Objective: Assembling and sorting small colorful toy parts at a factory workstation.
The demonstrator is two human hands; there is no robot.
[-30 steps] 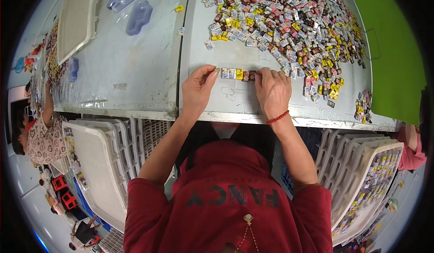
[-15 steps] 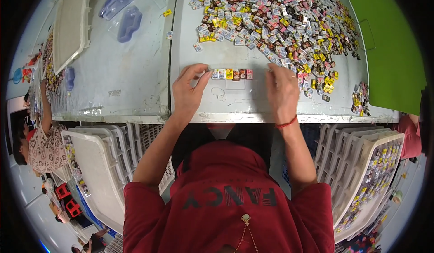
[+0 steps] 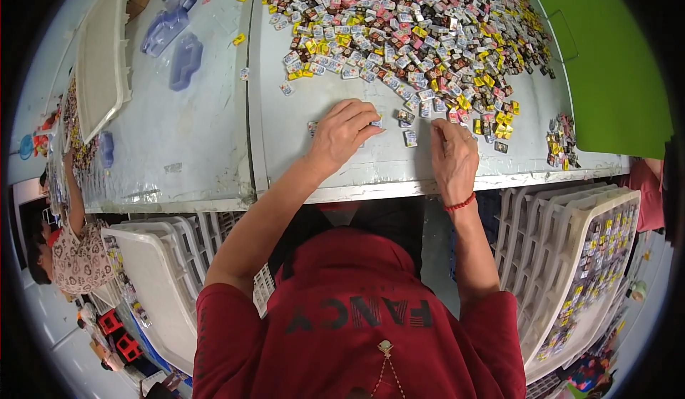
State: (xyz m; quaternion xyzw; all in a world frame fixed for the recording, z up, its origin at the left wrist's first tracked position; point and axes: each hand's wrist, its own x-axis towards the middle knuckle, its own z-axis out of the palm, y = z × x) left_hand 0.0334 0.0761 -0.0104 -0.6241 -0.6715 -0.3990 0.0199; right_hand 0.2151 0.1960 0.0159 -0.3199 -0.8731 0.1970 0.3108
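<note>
My left hand (image 3: 347,131) arches over a short row of small packs, mostly hidden beneath it. One pack (image 3: 312,128) shows at the row's left end. Thumb and forefinger of that hand close around a small white-and-blue pack (image 3: 379,121) at the right. My right hand (image 3: 454,155) rests at the near edge of the pile, its fingers drawn together; whether anything is inside them is hidden. Between the hands lie a dark pack (image 3: 405,116) and a white-and-blue pack (image 3: 409,139).
A wide pile of small coloured packs (image 3: 399,35) covers the far table. Blue plastic trays (image 3: 187,62) and a white crate (image 3: 103,57) are at left, a green panel (image 3: 614,64) at right. Stacked white crates (image 3: 153,285) stand below the table edge; people work on both sides.
My left hand has moved right, from the row's left end to over it. My right hand is now more closed. Two loose packs now show between my hands. The whole view has shifted slightly.
</note>
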